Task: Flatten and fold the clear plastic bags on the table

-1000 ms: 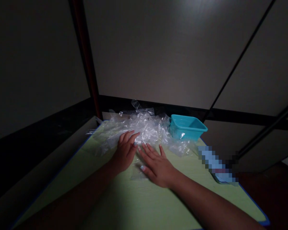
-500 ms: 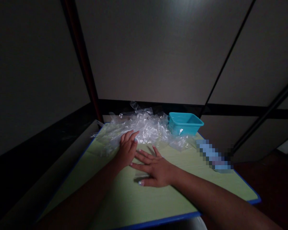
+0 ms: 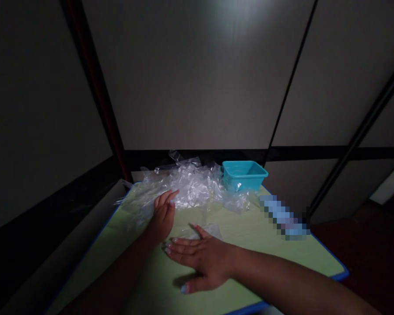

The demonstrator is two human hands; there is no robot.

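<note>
My right hand (image 3: 205, 260) lies palm down with fingers spread on the light green tabletop (image 3: 243, 273). Just beyond it, partly covered by it, a small flat piece of clear plastic (image 3: 213, 230), apparently a bag, rests on the table. My left hand (image 3: 163, 218) is at the near edge of a heap of crumpled clear plastic bags (image 3: 193, 186), fingers stretched forward. Nothing shows in its grasp, though its palm side is hidden.
A turquoise plastic bin (image 3: 244, 181) stands at the back right, behind some of the plastic. A pixelated light-blue item (image 3: 284, 218) lies by the right edge. Blue edging (image 3: 339, 275) borders the table, and dark-framed panels (image 3: 197, 87) rise behind it.
My right hand has slid toward me, away from the heap, uncovering more of the flat plastic. The left hand stays about where it was by the heap. The view has shifted slightly.
</note>
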